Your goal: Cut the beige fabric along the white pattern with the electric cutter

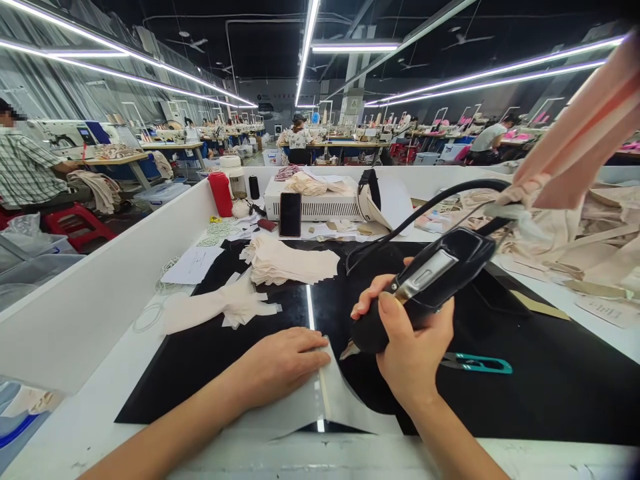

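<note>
My right hand [415,333] is wrapped round a black corded electric hand cutter [430,287] with a metal lever. Its flat metal tip [350,350] points down and left, close to the edge of a pale translucent sheet [280,410]. Flat on that sheet lies my left hand [285,363], fingers stretched out and holding nothing. Beneath is a black work surface [500,400] with a bright strip of light across it. Teal thread snips [480,363] rest right of my right hand. Beyond my left hand are a stack of cream fabric pieces [293,260] and another cream bundle [220,307].
A phone [291,215] leans against a white vented box [315,203]. A red bottle [220,193] stands back left. Cream fabric [590,233] heaps at the right. Pink cloth [585,133] hangs by the tool's cable [425,207]. A person [30,160] sits far left.
</note>
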The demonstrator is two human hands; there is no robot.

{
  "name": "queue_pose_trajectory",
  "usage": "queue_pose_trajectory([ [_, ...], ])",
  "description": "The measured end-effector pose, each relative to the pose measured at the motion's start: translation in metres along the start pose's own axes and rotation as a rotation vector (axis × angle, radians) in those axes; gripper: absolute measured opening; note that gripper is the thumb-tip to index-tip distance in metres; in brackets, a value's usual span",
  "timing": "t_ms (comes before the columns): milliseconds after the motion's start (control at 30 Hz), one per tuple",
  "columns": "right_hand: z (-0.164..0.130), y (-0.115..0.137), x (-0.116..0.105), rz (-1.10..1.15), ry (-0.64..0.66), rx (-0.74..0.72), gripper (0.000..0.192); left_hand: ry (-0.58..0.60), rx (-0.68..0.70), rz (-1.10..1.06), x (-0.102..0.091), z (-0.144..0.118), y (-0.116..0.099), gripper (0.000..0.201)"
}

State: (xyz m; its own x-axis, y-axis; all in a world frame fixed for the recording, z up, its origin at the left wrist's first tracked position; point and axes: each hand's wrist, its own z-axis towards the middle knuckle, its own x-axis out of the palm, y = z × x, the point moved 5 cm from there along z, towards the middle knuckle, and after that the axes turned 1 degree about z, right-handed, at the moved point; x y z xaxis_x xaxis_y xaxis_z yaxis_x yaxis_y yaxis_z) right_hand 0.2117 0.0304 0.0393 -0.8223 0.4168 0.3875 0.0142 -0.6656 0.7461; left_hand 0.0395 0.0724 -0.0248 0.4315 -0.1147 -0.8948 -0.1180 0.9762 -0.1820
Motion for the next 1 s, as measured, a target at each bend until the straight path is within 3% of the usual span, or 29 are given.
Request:
queue_pose_trajectory([
  [167, -0.001, 0.005, -0.006, -0.004, 0.001, 0.005, 0.028, -0.028, 0.025, -0.02, -0.009, 0.008, -0.009, 0.021],
  [367, -0.005, 0.005, -0.007, -0.014, -0.003, 0.022, 0.03, 0.069, 0.013, -0.047, -0.008, 0.013, -0.02, 0.014],
  [1000, -0.011, 0.0, 0.004, 0.037, 0.017, 0.041, 0.028, 0.058, -0.048, -0.165, -0.007, 0.0, -0.02, 0.022],
])
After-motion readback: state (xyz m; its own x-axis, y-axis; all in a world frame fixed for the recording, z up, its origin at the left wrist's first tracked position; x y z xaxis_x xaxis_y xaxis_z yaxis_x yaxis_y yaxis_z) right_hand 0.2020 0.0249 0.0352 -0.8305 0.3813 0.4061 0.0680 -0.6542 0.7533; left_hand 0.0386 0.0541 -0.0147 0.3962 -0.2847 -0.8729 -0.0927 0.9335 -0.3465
